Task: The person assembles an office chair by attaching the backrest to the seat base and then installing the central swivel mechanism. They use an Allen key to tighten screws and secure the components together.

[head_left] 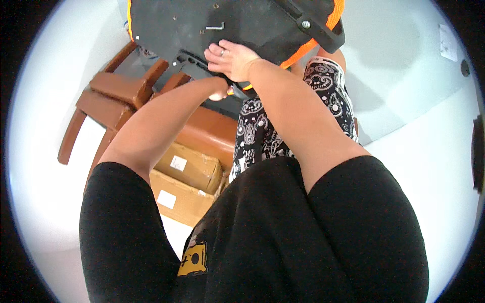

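A person in a black shirt is leaning over a black chair seat [242,22] trimmed in orange, which is lying underside up at the top of the view, resting on the person's patterned trouser leg [323,96]. The right hand [230,58] is lying flat on the seat's lower edge, fingers spread and pointing left, gripping nothing. The left hand [220,93] is reaching in just beneath that edge; its fingers are hidden, so whether it is holding anything cannot be told. A small bent hex key [215,27] is lying loose on the seat panel, just above the right hand. A brown wooden chair [121,96] is standing close at the left, with a cardboard box [187,187] beside it. Pale floor [429,166] is lying open to the right.
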Action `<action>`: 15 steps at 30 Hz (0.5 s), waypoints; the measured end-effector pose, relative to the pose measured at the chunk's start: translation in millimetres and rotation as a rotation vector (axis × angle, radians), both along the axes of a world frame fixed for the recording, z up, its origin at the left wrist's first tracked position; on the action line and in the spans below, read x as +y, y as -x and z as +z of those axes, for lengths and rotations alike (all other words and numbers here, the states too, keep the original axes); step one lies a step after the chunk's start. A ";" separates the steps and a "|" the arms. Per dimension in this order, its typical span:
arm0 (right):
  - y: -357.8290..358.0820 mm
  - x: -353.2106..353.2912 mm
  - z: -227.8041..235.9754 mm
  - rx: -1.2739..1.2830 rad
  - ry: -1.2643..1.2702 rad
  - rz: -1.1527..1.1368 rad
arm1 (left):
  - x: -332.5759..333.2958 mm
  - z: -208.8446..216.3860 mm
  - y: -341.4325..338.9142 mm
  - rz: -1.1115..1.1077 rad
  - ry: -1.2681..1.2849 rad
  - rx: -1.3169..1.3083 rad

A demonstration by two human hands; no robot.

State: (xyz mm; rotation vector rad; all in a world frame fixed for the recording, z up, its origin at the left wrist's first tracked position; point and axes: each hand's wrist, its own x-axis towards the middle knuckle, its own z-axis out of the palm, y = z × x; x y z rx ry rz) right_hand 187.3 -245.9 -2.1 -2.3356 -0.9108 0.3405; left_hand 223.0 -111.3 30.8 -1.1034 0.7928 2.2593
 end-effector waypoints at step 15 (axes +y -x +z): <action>-28.4 56.2 59.7 0.073 -0.569 -0.566 | 129.8 74.2 -37.1 0.732 0.103 -0.607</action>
